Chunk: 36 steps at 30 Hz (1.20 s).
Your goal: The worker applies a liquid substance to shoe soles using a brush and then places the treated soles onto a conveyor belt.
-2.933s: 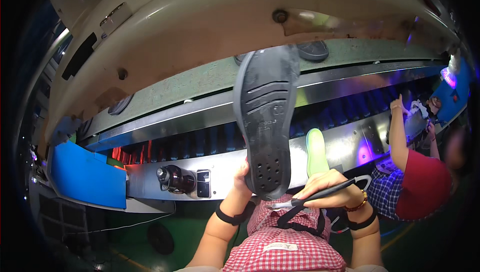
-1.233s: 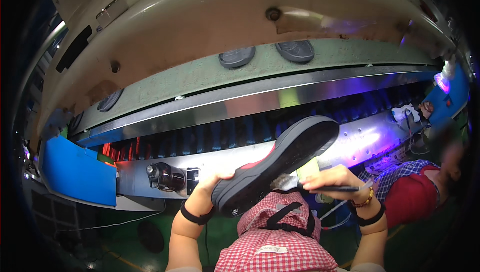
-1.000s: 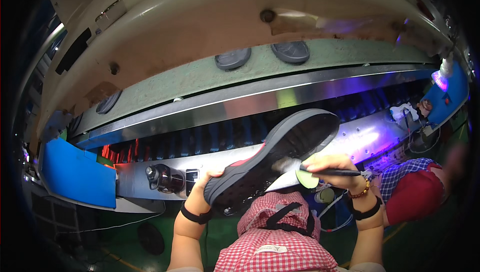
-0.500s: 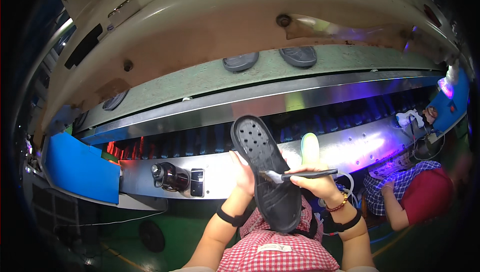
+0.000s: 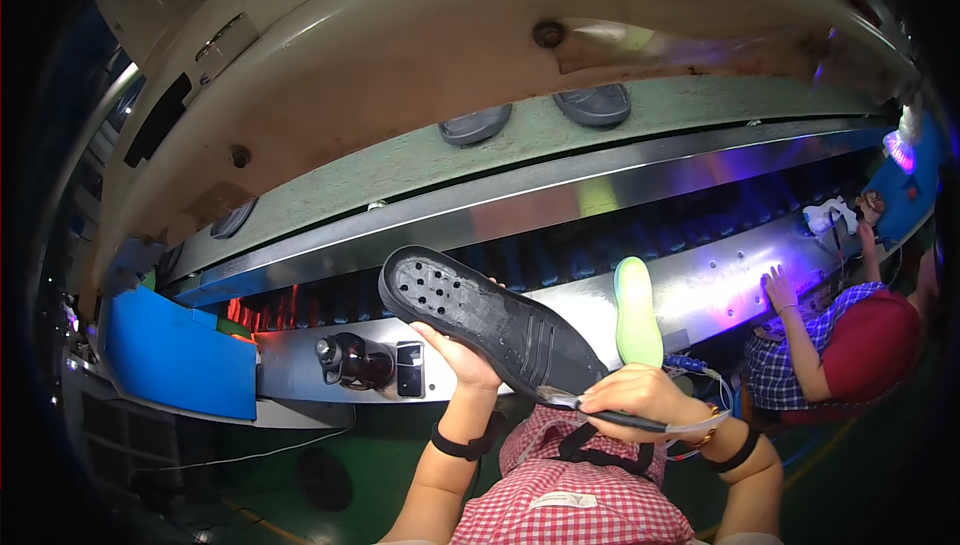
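Note:
Tilted across the middle is a black shoe sole [image 5: 510,330], its recessed face up and a cluster of round holes at its far-left end. My left hand [image 5: 465,357] is closed on the sole's near-left edge, partly hidden beneath it. In my right hand [image 5: 640,400] is a brush [image 5: 640,423] with a dark handle, pinched between thumb and fingers. Its pale bristles touch, or lie very close to, the rim at the sole's near-right end. Just beyond my right hand is a yellow-green sole [image 5: 637,315], by the metal ledge.
On the metal ledge [image 5: 290,365] stand a dark bottle [image 5: 355,362] and a phone [image 5: 411,369]. Behind runs a green conveyor belt [image 5: 530,140] carrying dark soles [image 5: 592,105] under a beige machine hood [image 5: 400,75]. A co-worker in a red top [image 5: 875,345] sits at right, one hand on the ledge.
The black sole has turned, its holed end swinging left and its other end right. My right hand and brush moved from its middle to the near-right end. The co-worker's hand reached onto the ledge.

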Available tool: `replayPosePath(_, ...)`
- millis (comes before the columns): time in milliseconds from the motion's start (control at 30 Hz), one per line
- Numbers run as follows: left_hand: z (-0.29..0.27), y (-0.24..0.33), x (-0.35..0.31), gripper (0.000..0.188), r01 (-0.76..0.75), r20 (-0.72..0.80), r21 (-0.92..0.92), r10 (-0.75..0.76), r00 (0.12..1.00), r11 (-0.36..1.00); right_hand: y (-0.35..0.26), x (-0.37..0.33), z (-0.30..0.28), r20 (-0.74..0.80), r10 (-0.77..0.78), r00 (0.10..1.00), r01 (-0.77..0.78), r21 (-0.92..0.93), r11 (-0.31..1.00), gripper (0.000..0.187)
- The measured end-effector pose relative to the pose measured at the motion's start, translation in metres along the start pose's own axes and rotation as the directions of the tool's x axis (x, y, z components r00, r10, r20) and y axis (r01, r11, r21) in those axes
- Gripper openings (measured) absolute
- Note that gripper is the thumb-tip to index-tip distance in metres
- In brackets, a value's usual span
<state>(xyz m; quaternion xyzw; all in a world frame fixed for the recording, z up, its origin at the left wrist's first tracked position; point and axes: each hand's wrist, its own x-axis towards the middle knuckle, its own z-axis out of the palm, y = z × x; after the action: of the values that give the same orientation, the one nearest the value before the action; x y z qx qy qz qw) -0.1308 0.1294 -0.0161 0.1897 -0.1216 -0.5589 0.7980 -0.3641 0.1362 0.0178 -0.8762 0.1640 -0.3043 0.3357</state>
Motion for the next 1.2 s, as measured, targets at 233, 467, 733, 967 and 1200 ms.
replayPosePath(233, 0.029, -0.017, -0.008, 0.094, 0.060, 0.260, -0.100, -0.032, 0.965, 0.993, -0.004, 0.049, -0.024, -0.230, 0.086, 0.969, -0.017, 0.284, 0.959, 0.020)
replayPosePath(467, 0.024, -0.002, 0.005, 0.093, -0.005, 0.351, -0.151, 0.059, 0.935, 0.989, -0.015, 0.032, -0.015, 0.042, -0.025, 0.999, 0.003, 0.446, 0.895, 0.017)
replayPosePath(733, 0.057, 0.008, 0.005, 0.084, -0.096, 0.424, -0.162, 0.157, 0.892, 0.982, -0.008, 0.028, -0.028, 0.005, -0.077, 0.997, 0.069, 0.380, 0.922, 0.016)
replayPosePath(967, 0.062, 0.016, 0.005, 0.084, -0.144, 0.456, -0.148, 0.196, 0.868, 0.978, 0.000, 0.023, -0.021, -0.038, 0.060, 0.997, -0.047, 0.279, 0.959, 0.018)
replayPosePath(1200, 0.059, 0.021, 0.004, 0.087, -0.149, 0.421, -0.152, 0.200, 0.885, 0.977, 0.006, 0.013, -0.019, -0.084, 0.142, 0.986, -0.075, 0.536, 0.841, 0.018)
